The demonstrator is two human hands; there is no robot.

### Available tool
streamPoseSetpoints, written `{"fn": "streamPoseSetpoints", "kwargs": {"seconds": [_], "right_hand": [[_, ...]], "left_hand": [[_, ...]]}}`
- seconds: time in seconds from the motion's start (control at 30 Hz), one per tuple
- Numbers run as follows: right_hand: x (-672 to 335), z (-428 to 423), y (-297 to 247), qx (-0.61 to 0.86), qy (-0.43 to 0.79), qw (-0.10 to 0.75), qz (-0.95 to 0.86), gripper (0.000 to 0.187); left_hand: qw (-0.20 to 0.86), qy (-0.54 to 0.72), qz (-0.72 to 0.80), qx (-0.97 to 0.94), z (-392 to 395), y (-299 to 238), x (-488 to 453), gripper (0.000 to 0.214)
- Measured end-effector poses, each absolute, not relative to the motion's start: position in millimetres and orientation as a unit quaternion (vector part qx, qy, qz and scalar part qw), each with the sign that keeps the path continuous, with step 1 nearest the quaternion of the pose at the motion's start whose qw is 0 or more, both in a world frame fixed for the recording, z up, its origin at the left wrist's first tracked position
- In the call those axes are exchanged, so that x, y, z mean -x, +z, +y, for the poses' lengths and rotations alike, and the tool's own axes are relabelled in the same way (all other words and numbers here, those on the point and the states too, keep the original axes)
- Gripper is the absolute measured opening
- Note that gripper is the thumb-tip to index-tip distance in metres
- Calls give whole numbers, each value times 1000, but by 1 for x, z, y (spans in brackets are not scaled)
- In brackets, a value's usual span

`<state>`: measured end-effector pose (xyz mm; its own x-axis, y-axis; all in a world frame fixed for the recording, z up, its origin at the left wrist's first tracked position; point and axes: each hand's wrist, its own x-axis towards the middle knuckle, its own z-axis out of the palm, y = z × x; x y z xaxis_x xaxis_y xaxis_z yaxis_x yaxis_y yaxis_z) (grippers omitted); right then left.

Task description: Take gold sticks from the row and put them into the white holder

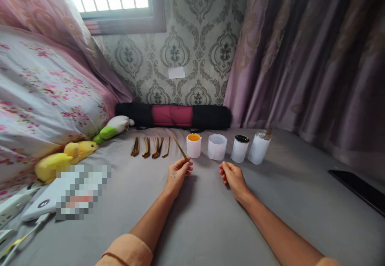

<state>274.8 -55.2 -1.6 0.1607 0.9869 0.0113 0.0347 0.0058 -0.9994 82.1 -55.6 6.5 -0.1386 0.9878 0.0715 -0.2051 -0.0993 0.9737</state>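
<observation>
Head camera: I see four white-wrapped containers (217,149) in a row on a gray sheet (204,226), with three stick bundles (146,148) and one loose stick (167,147) to their left. The left hand's (177,176) fingers pinch one slim stick (179,147), raised beside the orange-filled container (193,147). The right hand's (233,177) fingers curl inward; I cannot tell whether they hold anything. Behind lies one black-and-red roll (171,115); two plush toys (66,157) sit far left.
</observation>
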Motion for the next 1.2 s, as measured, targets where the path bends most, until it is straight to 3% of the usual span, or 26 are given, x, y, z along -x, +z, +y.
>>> {"fn": "streamPoseSetpoints", "kwargs": {"seconds": [0.3, 0.6, 1.2], "right_hand": [[-275, -55, 0, 528, 455, 533, -478, 36], [-275, -57, 0, 518, 446, 532, -499, 37], [-272, -63, 9, 459, 463, 558, -513, 30]], "left_hand": [[366, 570, 475, -562, -59, -3, -82, 33], [137, 501, 479, -707, -66, 4, -83, 27], [-53, 316, 456, -831, -72, 7, -82, 35]]}}
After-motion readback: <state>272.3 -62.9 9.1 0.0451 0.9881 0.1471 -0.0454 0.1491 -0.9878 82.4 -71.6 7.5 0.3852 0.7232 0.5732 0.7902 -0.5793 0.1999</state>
